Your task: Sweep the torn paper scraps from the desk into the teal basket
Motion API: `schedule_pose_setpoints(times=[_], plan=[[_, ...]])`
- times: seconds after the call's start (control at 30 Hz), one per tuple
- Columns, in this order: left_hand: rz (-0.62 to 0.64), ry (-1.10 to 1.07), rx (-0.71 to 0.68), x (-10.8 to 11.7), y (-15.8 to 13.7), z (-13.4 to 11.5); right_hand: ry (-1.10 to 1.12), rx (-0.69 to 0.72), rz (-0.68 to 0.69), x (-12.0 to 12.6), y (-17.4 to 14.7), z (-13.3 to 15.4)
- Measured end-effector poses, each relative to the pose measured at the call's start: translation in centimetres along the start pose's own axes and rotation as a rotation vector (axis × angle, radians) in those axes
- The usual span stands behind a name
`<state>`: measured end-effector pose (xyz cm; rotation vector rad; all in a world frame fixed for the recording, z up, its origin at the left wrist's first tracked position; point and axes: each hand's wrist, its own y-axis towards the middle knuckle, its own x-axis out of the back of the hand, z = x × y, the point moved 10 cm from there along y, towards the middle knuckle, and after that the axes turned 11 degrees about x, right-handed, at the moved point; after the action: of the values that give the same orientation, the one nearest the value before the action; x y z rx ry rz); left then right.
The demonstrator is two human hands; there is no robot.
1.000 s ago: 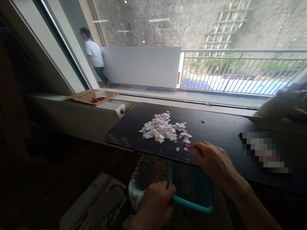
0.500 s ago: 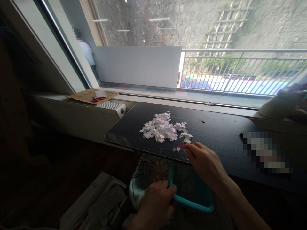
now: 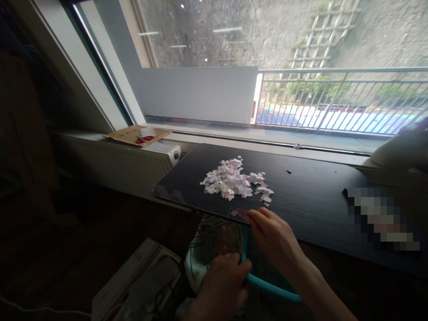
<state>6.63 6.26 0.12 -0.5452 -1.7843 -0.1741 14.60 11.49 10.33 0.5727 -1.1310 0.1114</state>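
Note:
A pile of small white and pinkish paper scraps lies on the black tabletop. My right hand, closed, pinches a thin, see-through pink piece at the table's front edge; its exact kind I cannot make out. Beside its tip sits a pale scrap. Below the edge, my left hand wraps its fingers round the rim of a teal plastic bin. The bin's inside is dark and partly hidden by my right arm.
Red-handled scissors rest on a brown paper envelope on the sill, above a radiator. A blurred-out object lies at the table's right. A pale box stands on the floor, left of a line-patterned cloth.
My right hand has drawn the pink piece left and nearer the front edge. Fewer loose scraps show there. My left hand keeps its hold on the bin. The person outside has left view.

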Motion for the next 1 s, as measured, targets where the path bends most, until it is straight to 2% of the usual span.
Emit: schedule_pose_setpoints(times=[0.1, 0.3, 0.43, 0.53, 0.67, 0.8, 1.0], plan=[[-0.015, 0.007, 0.011, 0.0, 0.0, 0.1, 0.054, 0.024, 0.001, -0.1, -0.4, 0.6], [-0.011, -0.009, 0.002, 0.0, -0.1, 0.0, -0.043, -0.084, -0.066, 1.3, -1.7, -1.6], [-0.032, -0.011, -0.005, 0.0, 0.0, 0.0, 0.058, -0.008, -0.011, 0.0, -1.5, 0.6], [-0.024, -0.002, -0.002, -0.1, 0.0, 0.0, 0.057, 0.014, -0.032, -0.2, -0.8, 1.4], [0.007, -0.003, 0.023, 0.0, 0.0, 0.2, -0.057, -0.02, -0.105, 0.7, -0.5, -0.2], [0.01, 0.002, 0.002, 0.1, 0.0, 0.0, -0.117, -0.086, -0.141, 1.4, -1.6, -1.5], [-0.028, -0.008, -0.004, -0.2, -0.1, 0.1, 0.019, -0.007, -0.069, -0.2, -1.6, 1.4]])
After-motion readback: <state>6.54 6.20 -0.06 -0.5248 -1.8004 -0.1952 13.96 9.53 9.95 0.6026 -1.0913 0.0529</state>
